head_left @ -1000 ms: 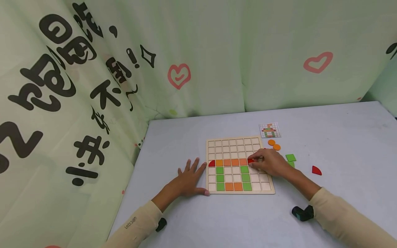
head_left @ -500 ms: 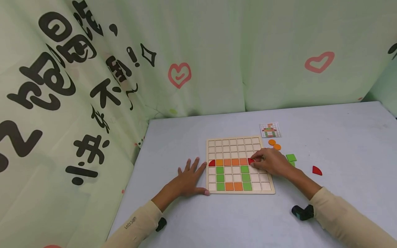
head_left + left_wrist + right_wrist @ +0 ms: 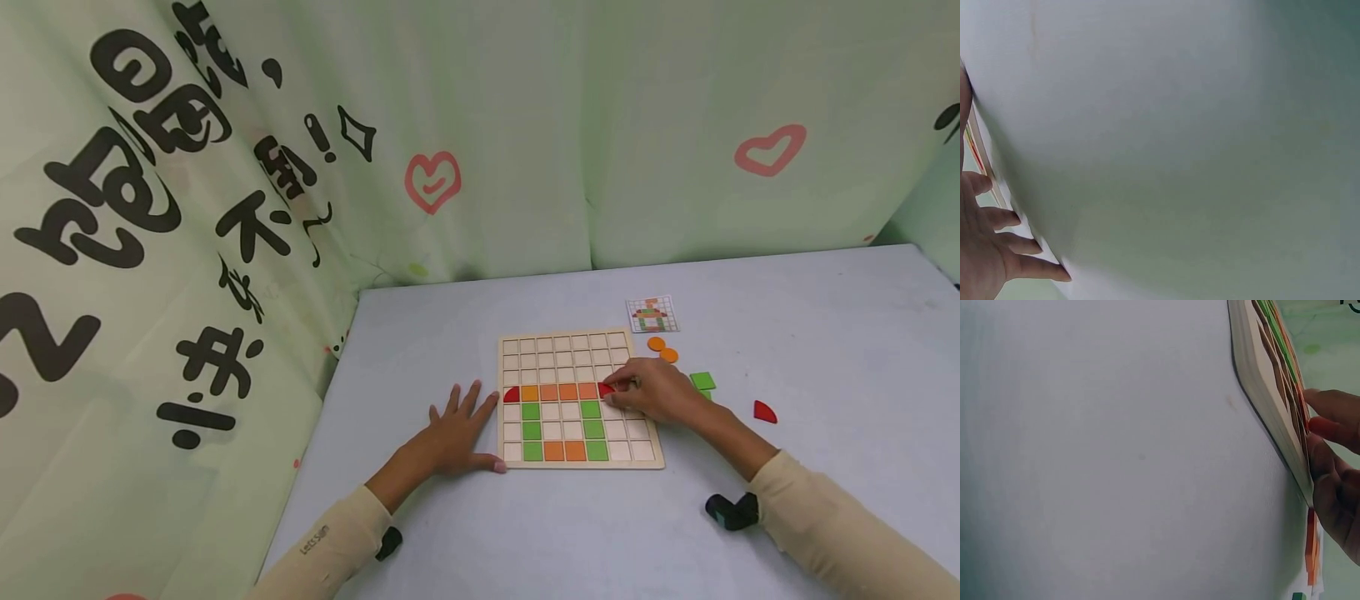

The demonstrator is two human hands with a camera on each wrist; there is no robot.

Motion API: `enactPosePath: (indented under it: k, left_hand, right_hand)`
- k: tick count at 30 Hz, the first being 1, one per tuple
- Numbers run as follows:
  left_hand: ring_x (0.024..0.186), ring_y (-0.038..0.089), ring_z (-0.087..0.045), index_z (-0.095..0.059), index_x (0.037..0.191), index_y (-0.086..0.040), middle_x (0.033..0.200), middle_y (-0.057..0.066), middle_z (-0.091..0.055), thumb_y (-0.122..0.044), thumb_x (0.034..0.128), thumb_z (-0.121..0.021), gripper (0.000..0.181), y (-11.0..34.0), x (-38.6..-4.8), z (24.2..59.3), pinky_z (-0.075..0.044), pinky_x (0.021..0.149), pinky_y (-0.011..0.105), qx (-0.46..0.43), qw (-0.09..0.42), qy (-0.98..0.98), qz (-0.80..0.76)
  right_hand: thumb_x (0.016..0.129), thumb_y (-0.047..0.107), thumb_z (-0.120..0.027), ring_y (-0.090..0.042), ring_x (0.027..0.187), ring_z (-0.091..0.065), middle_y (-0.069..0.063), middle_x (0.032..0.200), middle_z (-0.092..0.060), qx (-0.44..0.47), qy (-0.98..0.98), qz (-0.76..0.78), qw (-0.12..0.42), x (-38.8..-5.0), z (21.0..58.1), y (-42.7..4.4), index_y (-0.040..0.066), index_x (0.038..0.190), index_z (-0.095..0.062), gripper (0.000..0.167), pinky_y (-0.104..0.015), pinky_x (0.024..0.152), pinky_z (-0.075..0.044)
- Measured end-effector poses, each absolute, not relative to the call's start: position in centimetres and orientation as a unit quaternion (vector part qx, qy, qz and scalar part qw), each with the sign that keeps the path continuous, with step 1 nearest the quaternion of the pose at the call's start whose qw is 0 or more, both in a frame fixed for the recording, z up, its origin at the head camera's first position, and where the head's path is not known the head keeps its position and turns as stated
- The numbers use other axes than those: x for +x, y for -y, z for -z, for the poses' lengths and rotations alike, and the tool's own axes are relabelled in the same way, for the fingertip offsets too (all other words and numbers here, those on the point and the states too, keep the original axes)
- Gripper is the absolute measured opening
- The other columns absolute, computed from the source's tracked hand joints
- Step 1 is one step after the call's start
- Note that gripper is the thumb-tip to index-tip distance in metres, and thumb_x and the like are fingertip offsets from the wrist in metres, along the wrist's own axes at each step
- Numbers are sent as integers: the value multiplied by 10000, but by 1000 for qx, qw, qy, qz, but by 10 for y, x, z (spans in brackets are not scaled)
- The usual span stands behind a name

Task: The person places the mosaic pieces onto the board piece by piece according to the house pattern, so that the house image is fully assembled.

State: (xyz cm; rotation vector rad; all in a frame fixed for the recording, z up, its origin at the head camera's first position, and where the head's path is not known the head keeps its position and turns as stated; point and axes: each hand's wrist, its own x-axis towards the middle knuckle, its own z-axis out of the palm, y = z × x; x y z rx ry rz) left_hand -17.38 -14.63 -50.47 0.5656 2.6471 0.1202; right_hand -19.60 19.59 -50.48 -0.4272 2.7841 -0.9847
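Observation:
A wooden grid board [image 3: 562, 360] lies on the table, partly filled with coloured tiles. Across its middle row run a red quarter-circle tile [image 3: 512, 395], several orange squares [image 3: 558, 392] and another red quarter-circle tile [image 3: 604, 389] at the right end. My right hand [image 3: 651, 392] pinches that second tile with thumb and fingertips at its cell, covering part of it. In the right wrist view the right hand [image 3: 1338, 481] bends over the board's edge. Fingers spread, my left hand [image 3: 453, 437] rests beside the board, its thumb at the lower left corner. Green squares [image 3: 593, 428] form two columns below.
Right of the board lie two orange discs [image 3: 668, 356], green squares [image 3: 702, 381] partly hidden by my right hand, and a loose red quarter-circle [image 3: 765, 412]. A printed pattern card [image 3: 652, 314] sits behind them. A pale green curtain [image 3: 517, 217] hangs behind the table.

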Motion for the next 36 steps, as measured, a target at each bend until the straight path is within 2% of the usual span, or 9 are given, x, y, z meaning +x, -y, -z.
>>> enactPosePath:
  k: [6,14,19,22,25,32,36]
  left_hand:
    - [1542,457,-73,-167,1623,-274,1702,108,-83,-745,747,-691,1124,146,-174,505,-229,1088,766,201,216,-954,-45]
    - [1542,457,-72,-158,1624,-280,1703,105,-75,-750,749,-684,1124,147,-174,507,-234,1085,765,206,214,-954,-42]
    - [1539,463,-79,-163,1623,-273,1702,110,-80,-752,751,-680,1122,148,-174,507,-241,1082,765,207,212,-954,-39]
    - [1535,471,-88,-172,1622,-265,1699,118,-91,-745,754,-685,1117,148,-174,507,-249,1080,763,206,212,-954,-39]
    - [1535,470,-90,-171,1622,-267,1699,117,-92,-744,754,-686,1116,148,-174,506,-249,1081,763,206,211,-955,-39]
    - [1542,453,-77,-162,1623,-276,1702,105,-81,-761,751,-671,1121,149,-174,509,-238,1086,762,208,209,-955,-39]
    - [1544,448,-73,-157,1624,-276,1702,105,-78,-771,752,-660,1122,150,-174,512,-239,1088,760,211,206,-955,-34]
  right_hand:
    - [870,241,-788,-141,835,-495,6,977,-672,-174,-918,344,93,-195,504,-207,62,1177,-735,359,-240,636,-405]
    - [936,255,-725,-139,822,-522,-46,1083,-717,-168,-920,347,74,-197,504,-240,93,1167,-733,282,-234,651,-441]
    - [923,193,-734,-128,597,-509,-57,968,-668,-134,-924,350,79,-199,502,-259,50,1154,-721,271,-244,508,-410]
    - [910,178,-747,-121,550,-489,-71,962,-658,-126,-928,344,69,-201,502,-263,31,1144,-719,278,-248,475,-392]
    - [894,164,-757,-150,627,-489,-111,1012,-680,-125,-935,329,49,-206,504,-262,9,1142,-724,294,-245,507,-395]
    - [899,186,-755,-259,917,-553,-141,1043,-678,-118,-946,301,36,-215,509,-253,2,1143,-735,306,-316,720,-441]
    - [900,196,-756,-292,961,-565,-162,1061,-658,-112,-947,298,47,-217,510,-249,5,1147,-738,313,-362,769,-456]
